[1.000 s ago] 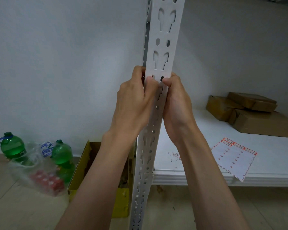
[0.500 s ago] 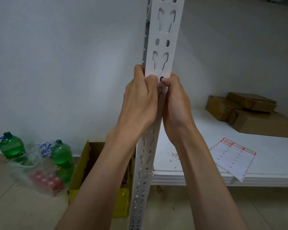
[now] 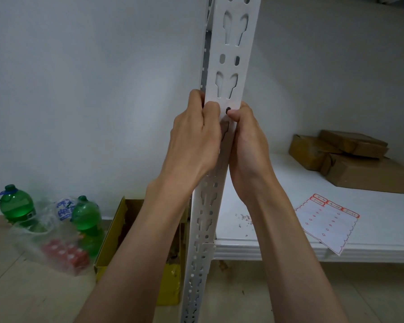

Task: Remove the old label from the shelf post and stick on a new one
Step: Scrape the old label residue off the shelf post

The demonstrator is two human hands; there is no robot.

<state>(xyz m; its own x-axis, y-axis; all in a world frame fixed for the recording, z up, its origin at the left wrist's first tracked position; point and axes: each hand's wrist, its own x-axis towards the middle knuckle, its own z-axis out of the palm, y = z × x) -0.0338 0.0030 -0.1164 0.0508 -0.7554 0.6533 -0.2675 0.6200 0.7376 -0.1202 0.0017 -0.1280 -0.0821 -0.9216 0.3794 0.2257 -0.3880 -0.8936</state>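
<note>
1. Both hands sit a touch higher on the post than a second ago; little else has shifted.
2. Left hand (image 3: pixel 194 136) curls round the white perforated steel shelf post (image 3: pixel 231 66); right hand (image 3: pixel 247 145) grips its other edge, thumb pressed on the face.
3. Post runs upright between the hands; any label there is hidden.
4. White-and-red sheet of new labels (image 3: pixel 325 226) lies on the white shelf (image 3: pixel 278 190), nearer the right hand.
5. Yellow cardboard box (image 3: pixel 117 234) on the floor: contents unclear.

A sheet of labels (image 3: pixel 327 223) is laid at the front edge of the white shelf (image 3: pixel 278 190); brown boxes (image 3: pixel 350 157) are stacked toward its back edge.
</note>
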